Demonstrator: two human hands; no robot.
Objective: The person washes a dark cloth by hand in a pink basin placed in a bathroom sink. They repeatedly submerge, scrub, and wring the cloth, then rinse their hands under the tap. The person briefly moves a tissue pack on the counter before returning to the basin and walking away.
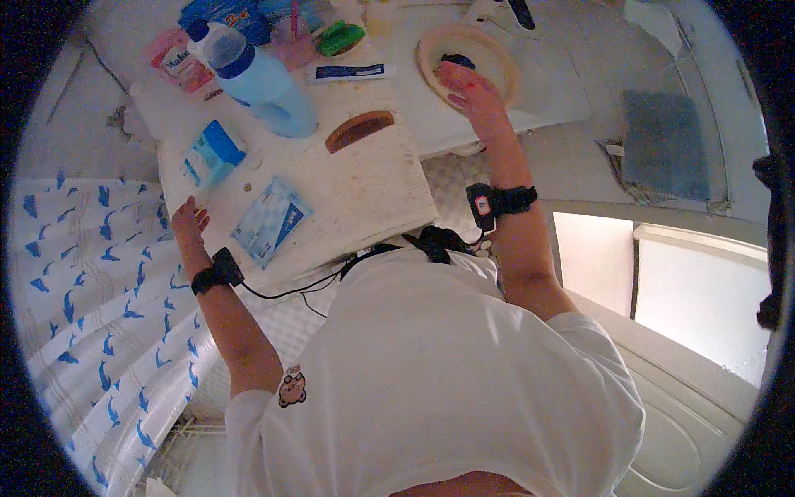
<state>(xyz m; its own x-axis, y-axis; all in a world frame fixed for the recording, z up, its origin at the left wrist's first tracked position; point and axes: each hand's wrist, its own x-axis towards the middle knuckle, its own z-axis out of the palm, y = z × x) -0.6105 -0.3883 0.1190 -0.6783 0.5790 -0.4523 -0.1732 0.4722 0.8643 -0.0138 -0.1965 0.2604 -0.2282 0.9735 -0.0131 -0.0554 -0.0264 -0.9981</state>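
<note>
My right hand (470, 90) reaches over a round beige-rimmed basin (424, 65) on the right part of the counter. A small dark object (458, 61) shows just beyond its fingers; whether they grip it is unclear. At the counter's left edge, my left hand (190, 223) has loosely curled fingers and holds nothing visible. Closest to it are a blue-and-white box (214, 155) and a flat light-blue packet (271, 220). A brown comb (360, 131) lies farther in, beside a large light-blue bottle (270, 93) with a dark-blue band, which lies slanted.
A pink packet (180, 62), a green item (339, 38) and a white-and-blue tube or packet (349, 72) occupy the back of the white counter (366, 192). On the left hangs a dolphin-patterned curtain (105, 298). A cable (286, 295) runs from my left wrist strap.
</note>
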